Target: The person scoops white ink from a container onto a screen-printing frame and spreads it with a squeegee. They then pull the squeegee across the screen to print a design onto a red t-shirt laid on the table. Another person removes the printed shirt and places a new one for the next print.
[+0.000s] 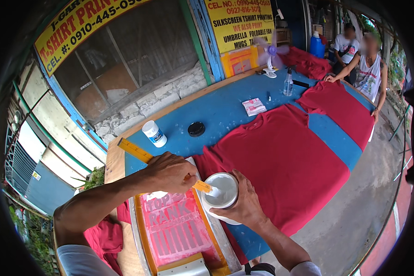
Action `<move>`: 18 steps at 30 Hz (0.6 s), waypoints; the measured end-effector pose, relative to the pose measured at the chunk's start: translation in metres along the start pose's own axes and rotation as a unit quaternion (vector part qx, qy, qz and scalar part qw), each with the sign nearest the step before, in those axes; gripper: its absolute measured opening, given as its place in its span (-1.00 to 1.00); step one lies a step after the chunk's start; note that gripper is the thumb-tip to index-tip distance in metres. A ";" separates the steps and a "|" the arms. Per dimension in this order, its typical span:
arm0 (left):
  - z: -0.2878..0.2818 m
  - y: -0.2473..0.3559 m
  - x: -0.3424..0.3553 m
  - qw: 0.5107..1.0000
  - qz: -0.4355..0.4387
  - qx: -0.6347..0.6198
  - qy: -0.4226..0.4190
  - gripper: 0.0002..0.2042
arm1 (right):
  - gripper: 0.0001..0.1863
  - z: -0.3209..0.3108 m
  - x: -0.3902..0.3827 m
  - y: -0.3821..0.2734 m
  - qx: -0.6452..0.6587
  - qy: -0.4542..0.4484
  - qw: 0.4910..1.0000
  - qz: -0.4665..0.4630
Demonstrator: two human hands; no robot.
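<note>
My left hand [172,169] grips a long yellow flat stick [133,148], its lower end inside a round white tub [220,183] with white paste on it. My right hand [244,207] holds that tub around its side. Beneath my arms lies a framed printing screen [172,239] with pink and grey stencil areas, an orange border and a metal clamp at the near end. A red T-shirt [276,170] is spread on the blue table [331,138] just right of the tub.
A white jar [154,134], black lid [196,129], spray bottle [288,83], pink-stained cloth [254,106] and small fan [271,55] are on the table. Two people [372,78] are at the far right end by another red shirt [345,115]. Red fabric [101,241] lies at lower left.
</note>
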State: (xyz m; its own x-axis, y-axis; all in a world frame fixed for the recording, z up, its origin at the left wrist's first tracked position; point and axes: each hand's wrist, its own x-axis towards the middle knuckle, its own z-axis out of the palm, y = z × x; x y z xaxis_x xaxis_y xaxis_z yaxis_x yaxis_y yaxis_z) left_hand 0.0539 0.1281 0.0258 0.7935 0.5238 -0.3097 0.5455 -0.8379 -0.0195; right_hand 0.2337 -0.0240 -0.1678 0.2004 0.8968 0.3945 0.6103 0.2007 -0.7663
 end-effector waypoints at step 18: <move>-0.021 -0.040 -0.019 0.994 -0.074 -0.063 -0.046 -0.56 | 0.44 -0.003 0.005 0.000 0.009 -0.014 1.000 0.022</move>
State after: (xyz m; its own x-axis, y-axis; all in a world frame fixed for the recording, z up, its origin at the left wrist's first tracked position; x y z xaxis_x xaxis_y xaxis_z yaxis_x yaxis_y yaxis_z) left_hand 0.0224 0.1546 0.0526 0.6774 0.6189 -0.3976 0.6884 -0.7239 0.0462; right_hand 0.2374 -0.0209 -0.1645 0.2048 0.9155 0.3462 0.5874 0.1679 -0.7917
